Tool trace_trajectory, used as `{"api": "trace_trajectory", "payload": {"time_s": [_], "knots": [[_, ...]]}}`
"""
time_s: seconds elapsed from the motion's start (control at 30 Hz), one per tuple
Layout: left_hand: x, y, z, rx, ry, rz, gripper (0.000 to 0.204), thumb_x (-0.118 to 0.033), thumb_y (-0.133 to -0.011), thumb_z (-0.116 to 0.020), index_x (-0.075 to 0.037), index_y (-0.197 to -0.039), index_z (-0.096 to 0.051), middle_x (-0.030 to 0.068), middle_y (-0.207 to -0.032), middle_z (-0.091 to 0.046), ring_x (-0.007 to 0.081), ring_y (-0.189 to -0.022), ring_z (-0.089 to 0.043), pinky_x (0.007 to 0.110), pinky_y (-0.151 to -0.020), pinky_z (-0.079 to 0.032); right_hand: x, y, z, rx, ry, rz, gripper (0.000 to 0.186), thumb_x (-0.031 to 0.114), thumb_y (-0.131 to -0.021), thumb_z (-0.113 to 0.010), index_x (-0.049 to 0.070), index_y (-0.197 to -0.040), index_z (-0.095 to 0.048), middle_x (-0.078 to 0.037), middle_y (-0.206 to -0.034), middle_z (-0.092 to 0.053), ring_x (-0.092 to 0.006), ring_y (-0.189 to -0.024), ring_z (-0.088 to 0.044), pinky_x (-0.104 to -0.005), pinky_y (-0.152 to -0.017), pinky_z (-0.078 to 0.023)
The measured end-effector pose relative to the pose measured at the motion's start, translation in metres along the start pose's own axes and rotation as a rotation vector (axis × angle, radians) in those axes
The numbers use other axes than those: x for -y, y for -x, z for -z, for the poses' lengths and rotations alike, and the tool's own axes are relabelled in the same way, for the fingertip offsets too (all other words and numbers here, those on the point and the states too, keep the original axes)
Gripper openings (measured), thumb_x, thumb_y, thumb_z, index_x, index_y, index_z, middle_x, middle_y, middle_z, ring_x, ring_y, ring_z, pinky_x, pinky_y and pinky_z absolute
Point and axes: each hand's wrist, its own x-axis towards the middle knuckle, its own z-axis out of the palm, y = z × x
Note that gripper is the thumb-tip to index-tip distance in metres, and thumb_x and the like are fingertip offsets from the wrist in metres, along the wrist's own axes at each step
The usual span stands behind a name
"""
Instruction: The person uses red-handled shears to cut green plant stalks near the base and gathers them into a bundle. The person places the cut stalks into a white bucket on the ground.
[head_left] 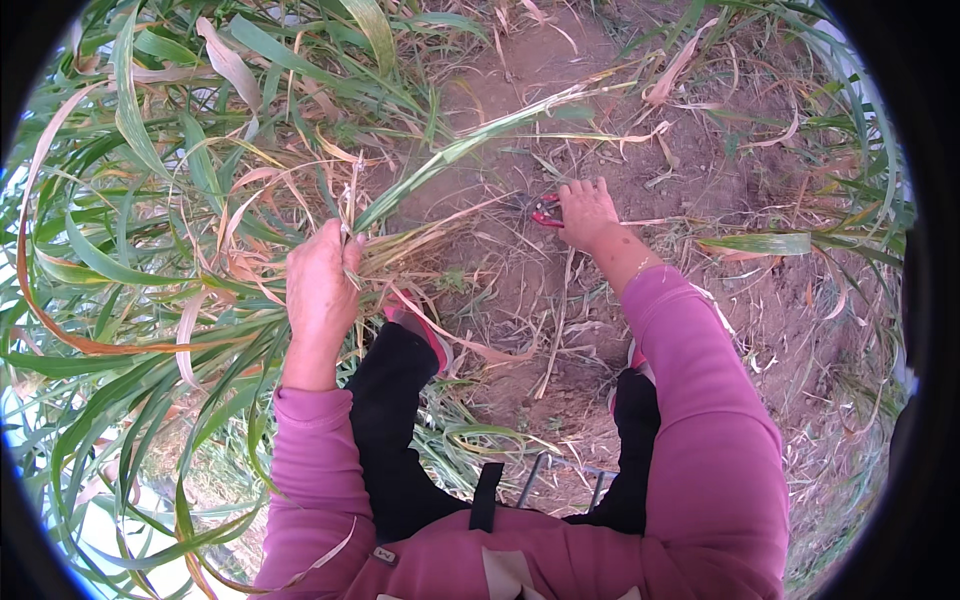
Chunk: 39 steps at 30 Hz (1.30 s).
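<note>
My left hand (325, 265) is closed around a bunch of long green stalks (440, 160) with dry, straw-coloured blades among them. The cut or lower ends stick up past my thumb, and the stalks reach away to the upper right over the soil. In my right hand (585, 212) is a pair of red-handled pruning shears (546, 211). Their dark blades point left, toward the dry stems, and seem apart from the green stalks. My palm hides part of the handles.
Dense green and browning leaves (130, 250) fill the left side. Bare brown soil (700, 180) with dry straw lies ahead and to the right. More leaves (760, 243) grow at the right edge. My feet in pink shoes (425, 325) stand on the ground below.
</note>
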Motion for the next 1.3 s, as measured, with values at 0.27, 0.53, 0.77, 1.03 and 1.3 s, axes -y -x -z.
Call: {"api": "trace_trajectory", "payload": {"time_s": [0.27, 0.53, 0.77, 1.03, 1.3], "knots": [[0.001, 0.002, 0.001, 0.009, -0.072, -0.037, 0.02, -0.016, -0.082, -0.062, -0.001, -0.079, -0.048, 0.0176, -0.072, -0.055, 0.0396, -0.074, -0.054, 0.047, -0.069, -0.039, -0.022, -0.004, 0.017, -0.043, -0.237, -0.043, 0.061, 0.033, -0.073, -0.068, 0.003, -0.121, -0.047, -0.015, -0.121, -0.051, -0.0299, -0.119, -0.045, -0.0424, -0.103, -0.031], [-0.019, -0.003, 0.001, 0.17, -0.043, -0.098, 0.021, -0.014, -0.074, -0.069, -0.003, -0.087, -0.056, 0.0136, -0.083, -0.06, 0.0363, -0.076, -0.056, 0.043, -0.069, -0.043, 0.021, -0.024, 0.018, -0.319, -0.237, 0.112, 0.038, 0.033, -0.081, -0.058, 0.006, -0.107, -0.053, -0.016, -0.105, -0.057, -0.0309, -0.101, -0.055, -0.0438, -0.088, -0.041], [-0.026, 0.002, -0.005, -0.131, -0.308, -0.301, 0.022, -0.01, -0.08, -0.062, -0.002, -0.1, -0.06, 0.0069, -0.123, -0.056, 0.033, -0.101, -0.054, 0.049, -0.096, -0.035, 0.031, 0.029, 0.061, -0.14, -0.229, 0.422, 0.05, 0.024, -0.072, -0.07, 0.009, -0.116, -0.052, -0.013, -0.11, -0.054, -0.0289, -0.109, -0.052, -0.0399, -0.1, -0.037], [0.013, 0.009, -0.027, 0.268, -0.179, -0.048, 0.007, -0.005, -0.072, -0.055, 0.0, -0.076, -0.059, 0.0201, -0.082, -0.062, 0.0375, -0.078, -0.059, 0.047, -0.081, -0.043, -0.01, 0.028, 0.025, -0.145, -0.313, 0.034, 0.051, 0.028, -0.071, -0.069, 0.006, -0.113, -0.051, -0.016, -0.112, -0.054, -0.0302, -0.109, -0.052, -0.0391, -0.094, -0.042], [0.015, 0.008, -0.026, 0.217, -0.168, 0.002, 0.014, -0.007, -0.08, -0.058, 0.001, -0.092, -0.058, 0.0207, -0.089, -0.055, 0.04, -0.088, -0.054, 0.046, -0.076, -0.043, -0.035, 0.027, -0.02, -0.129, 0.163, 0.097, 0.04, 0.017, -0.08, -0.055, 0.003, -0.117, -0.049, -0.015, -0.114, -0.053, -0.0286, -0.116, -0.046, -0.0444, -0.107, -0.025]]}}
